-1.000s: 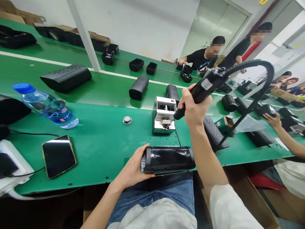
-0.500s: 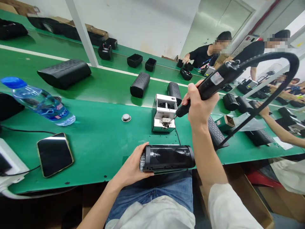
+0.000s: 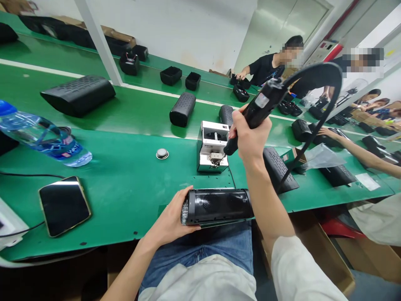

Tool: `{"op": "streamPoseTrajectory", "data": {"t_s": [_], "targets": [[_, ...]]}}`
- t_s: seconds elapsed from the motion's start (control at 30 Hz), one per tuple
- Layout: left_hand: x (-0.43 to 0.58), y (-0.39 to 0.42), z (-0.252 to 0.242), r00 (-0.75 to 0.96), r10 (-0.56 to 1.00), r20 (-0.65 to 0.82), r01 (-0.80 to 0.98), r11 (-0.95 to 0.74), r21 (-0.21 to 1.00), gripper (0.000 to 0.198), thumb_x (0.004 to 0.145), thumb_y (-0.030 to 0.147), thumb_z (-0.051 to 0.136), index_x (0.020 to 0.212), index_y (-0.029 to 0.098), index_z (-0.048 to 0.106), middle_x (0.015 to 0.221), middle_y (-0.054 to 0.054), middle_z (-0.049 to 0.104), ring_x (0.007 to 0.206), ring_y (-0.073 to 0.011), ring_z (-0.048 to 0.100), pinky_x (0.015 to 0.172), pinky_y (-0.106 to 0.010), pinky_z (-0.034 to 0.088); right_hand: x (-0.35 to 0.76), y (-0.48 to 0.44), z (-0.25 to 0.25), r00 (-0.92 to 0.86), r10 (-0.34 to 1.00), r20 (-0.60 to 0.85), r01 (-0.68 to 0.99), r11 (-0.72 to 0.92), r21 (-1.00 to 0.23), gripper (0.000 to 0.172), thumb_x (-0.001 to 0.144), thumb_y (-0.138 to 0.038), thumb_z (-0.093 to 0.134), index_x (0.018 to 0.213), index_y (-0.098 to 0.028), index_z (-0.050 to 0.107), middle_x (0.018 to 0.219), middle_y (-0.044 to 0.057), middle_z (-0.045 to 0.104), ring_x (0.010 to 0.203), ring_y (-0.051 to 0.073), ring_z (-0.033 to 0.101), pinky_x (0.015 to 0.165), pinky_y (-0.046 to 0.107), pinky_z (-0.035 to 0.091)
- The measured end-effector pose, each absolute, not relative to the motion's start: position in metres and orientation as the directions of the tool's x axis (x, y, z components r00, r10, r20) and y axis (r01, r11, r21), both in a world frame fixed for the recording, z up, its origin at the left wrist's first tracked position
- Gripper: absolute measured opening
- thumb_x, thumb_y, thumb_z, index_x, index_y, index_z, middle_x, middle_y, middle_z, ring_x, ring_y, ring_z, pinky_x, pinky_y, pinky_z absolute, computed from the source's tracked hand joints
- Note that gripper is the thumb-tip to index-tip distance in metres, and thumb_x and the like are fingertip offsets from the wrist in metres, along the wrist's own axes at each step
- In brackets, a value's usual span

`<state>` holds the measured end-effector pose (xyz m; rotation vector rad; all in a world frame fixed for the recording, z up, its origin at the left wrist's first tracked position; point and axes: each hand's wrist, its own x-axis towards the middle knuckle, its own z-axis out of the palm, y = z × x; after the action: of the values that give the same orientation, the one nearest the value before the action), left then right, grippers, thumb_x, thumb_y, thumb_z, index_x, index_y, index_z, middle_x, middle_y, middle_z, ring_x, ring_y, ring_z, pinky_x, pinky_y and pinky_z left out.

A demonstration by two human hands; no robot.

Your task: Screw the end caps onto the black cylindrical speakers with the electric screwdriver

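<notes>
My left hand [image 3: 171,215] is closed around the left end of a black speaker body [image 3: 221,205], which lies on its side at the table's front edge. The speaker has perforated mesh patches, and something clear, like bubble wrap, shows at its left end. In my right hand [image 3: 254,138] is a black electric screwdriver [image 3: 261,102], tilted, with a thick cable looping from its top. Its bit points down to the front of a small white-and-silver screw feeder [image 3: 205,146], close to the pick-up slot; whether a screw is on the bit, I cannot tell.
Left are a water bottle [image 3: 46,140] and a phone [image 3: 65,205]. A round metal-rimmed part [image 3: 162,154] lies left of the feeder. Black textured housings [image 3: 183,109] stand behind. Right are another housing [image 3: 278,169], a small box [image 3: 293,156] and a co-worker's arm [image 3: 360,150].
My right hand has shifted a little left and the screwdriver stands somewhat steeper, its bit still at the feeder's front. The view has moved slightly. My left hand keeps its hold.
</notes>
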<state>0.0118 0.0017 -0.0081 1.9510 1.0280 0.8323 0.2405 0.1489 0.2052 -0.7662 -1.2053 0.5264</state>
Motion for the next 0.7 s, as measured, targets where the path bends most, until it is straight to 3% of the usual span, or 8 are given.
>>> {"op": "streamPoseTrajectory", "data": {"t_s": [0.23, 0.47, 0.6, 0.7], "targets": [[0.012, 0.003, -0.005, 0.477, 0.851, 0.222, 0.353, -0.416, 0.838, 0.121, 0.079, 0.027, 0.1, 0.175, 0.032, 0.028, 0.173, -0.018, 0.049, 0.161, -0.0436, 0.052, 0.133, -0.065, 0.048, 0.246, 0.095, 0.244, 0.235, 0.706, 0.668, -0.029, 0.692, -0.721, 0.016, 0.088, -0.023, 0.081, 0.086, -0.026, 0.066, 0.058, -0.011, 0.049, 0.039, 0.009, 0.049, 0.039, 0.026, 0.041], [0.014, 0.004, -0.009, 0.498, 0.825, 0.269, 0.33, -0.466, 0.821, 0.132, 0.08, 0.041, 0.103, 0.18, 0.026, 0.019, 0.175, -0.025, 0.045, 0.163, -0.0471, 0.048, 0.134, -0.068, 0.044, 0.203, -0.001, 0.275, 0.189, 0.865, 0.464, -0.175, 0.495, -0.851, 0.019, 0.083, -0.009, 0.077, 0.081, -0.025, 0.066, 0.052, -0.01, 0.048, 0.033, 0.007, 0.037, 0.03, 0.025, 0.034], [0.014, 0.004, -0.013, 0.5, 0.812, 0.301, 0.32, -0.496, 0.807, 0.14, 0.081, 0.043, 0.104, 0.183, 0.026, 0.01, 0.177, -0.025, 0.043, 0.164, -0.0468, 0.047, 0.133, -0.067, 0.044, 0.185, -0.024, 0.269, 0.163, 0.883, 0.441, -0.109, 0.46, -0.881, 0.021, 0.089, -0.016, 0.081, 0.077, -0.029, 0.068, 0.05, -0.008, 0.045, 0.032, 0.008, 0.035, 0.028, 0.029, 0.035], [0.013, 0.004, -0.012, 0.503, 0.807, 0.308, 0.316, -0.504, 0.804, 0.141, 0.083, 0.044, 0.102, 0.184, 0.026, 0.005, 0.182, -0.025, 0.037, 0.167, -0.0462, 0.043, 0.136, -0.065, 0.041, 0.186, -0.029, 0.259, 0.071, 0.874, 0.481, -0.061, 0.485, -0.872, 0.018, 0.092, -0.024, 0.085, 0.088, -0.035, 0.072, 0.058, -0.005, 0.052, 0.037, 0.012, 0.042, 0.033, 0.036, 0.041]]}}
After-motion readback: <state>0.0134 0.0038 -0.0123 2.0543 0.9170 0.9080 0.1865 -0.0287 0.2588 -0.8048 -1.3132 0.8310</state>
